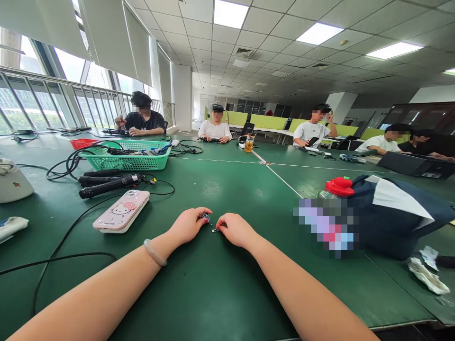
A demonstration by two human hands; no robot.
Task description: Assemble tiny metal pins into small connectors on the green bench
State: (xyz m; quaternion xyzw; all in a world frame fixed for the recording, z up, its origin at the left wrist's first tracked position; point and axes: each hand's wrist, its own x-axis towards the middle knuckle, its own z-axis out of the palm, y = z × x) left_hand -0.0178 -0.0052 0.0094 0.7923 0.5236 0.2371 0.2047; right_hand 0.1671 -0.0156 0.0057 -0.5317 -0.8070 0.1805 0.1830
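Pinching a small dark piece between the thumb and fingers of the left hand, just left of the frame's centre, and closing the right hand narrowly at the fingertips on a small pale piece just beside it, low over the green counter. Holding the two hands near each other but apart, and showing too little of either piece to tell its exact form. Probably risking a slip of the pale piece, from gripping only by one end, and perhaps losing sight of anything so tiny after a drop. Possibly bending a part, too, by squeezing hard. Wearing a pale bracelet on the left wrist. Seeing a black cable running in from the left edge towards the left forearm, and perhaps risking a snag from a leftward sweep. Resting farther out, left of centre: a pink phone, black handles and a green basket. Standing at centre right: a red-lidded jar beside a dark bag. Facing seated co-workers across the upper middle.
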